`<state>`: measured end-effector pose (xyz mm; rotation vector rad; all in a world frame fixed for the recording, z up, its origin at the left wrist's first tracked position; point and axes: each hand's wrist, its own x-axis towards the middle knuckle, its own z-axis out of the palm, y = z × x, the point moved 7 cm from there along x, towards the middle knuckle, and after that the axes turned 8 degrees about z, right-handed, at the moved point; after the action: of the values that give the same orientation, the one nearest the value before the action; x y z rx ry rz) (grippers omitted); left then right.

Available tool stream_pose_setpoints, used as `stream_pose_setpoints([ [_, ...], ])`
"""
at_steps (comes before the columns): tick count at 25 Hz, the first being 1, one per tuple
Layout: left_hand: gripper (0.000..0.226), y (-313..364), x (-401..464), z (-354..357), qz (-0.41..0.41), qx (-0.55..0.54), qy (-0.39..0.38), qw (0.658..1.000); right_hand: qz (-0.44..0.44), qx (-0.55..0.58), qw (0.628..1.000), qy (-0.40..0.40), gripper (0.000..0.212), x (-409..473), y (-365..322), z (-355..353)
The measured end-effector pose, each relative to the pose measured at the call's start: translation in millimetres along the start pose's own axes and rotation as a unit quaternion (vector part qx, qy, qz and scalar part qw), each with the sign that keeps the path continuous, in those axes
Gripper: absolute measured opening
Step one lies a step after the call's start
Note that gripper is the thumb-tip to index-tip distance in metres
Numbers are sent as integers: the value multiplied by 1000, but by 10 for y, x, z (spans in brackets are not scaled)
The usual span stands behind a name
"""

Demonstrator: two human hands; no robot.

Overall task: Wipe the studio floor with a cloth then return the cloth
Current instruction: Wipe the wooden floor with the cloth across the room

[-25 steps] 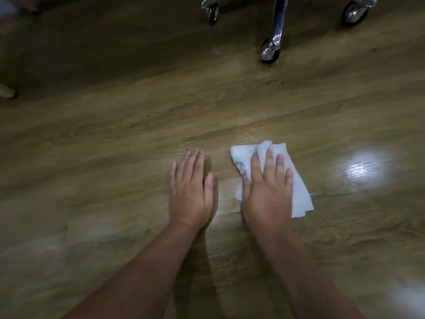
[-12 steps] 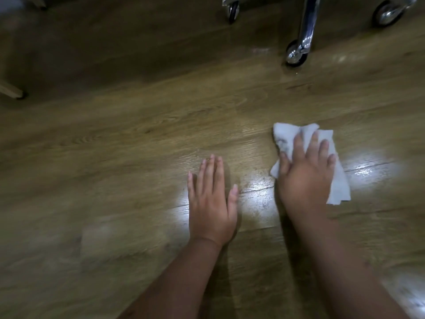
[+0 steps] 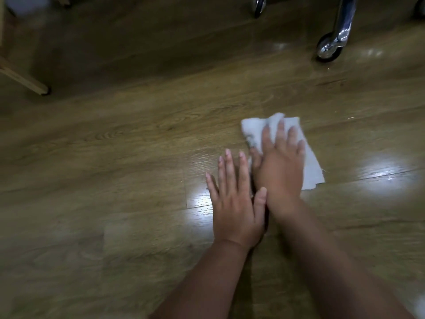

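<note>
Fingers (image 3: pixel 279 132) of our right hand (image 3: pixel 279 166) lay straight, pressing cloth (image 3: pixel 310 166) to floor (image 3: pixel 115 157) for wiping; left hand (image 3: pixel 232 201), at 9 o'clock, splayed flat for support.

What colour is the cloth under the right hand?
White, seen in the head view: the cloth lies flat on the brown floor.

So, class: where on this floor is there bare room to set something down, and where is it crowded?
Bare floor stretches from the left hand to the wooden leg; another patch lies between the cloth and the castor. It is crowded where the right hand presses the cloth, close beside the left.
</note>
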<state>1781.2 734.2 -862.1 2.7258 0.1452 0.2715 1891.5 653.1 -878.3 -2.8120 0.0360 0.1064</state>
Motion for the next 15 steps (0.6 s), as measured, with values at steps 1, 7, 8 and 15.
stream_pose_setpoints([
  [1,72,-12,-6,0,-1,-11,0,1000,-73,-6,997,-22,67,-101,-171,66],
  [7,73,-37,44,50,-20,-4,-23,1000,-99,-41,994,-1,70,30,-100,67],
  [8,74,-43,47,52,-27,-5,-27,999,-93,-44,995,2,69,-8,-127,70],
  [15,64,-307,208,-213,-74,-13,23,997,-92,-21,995,16,60,-9,-132,57],
])
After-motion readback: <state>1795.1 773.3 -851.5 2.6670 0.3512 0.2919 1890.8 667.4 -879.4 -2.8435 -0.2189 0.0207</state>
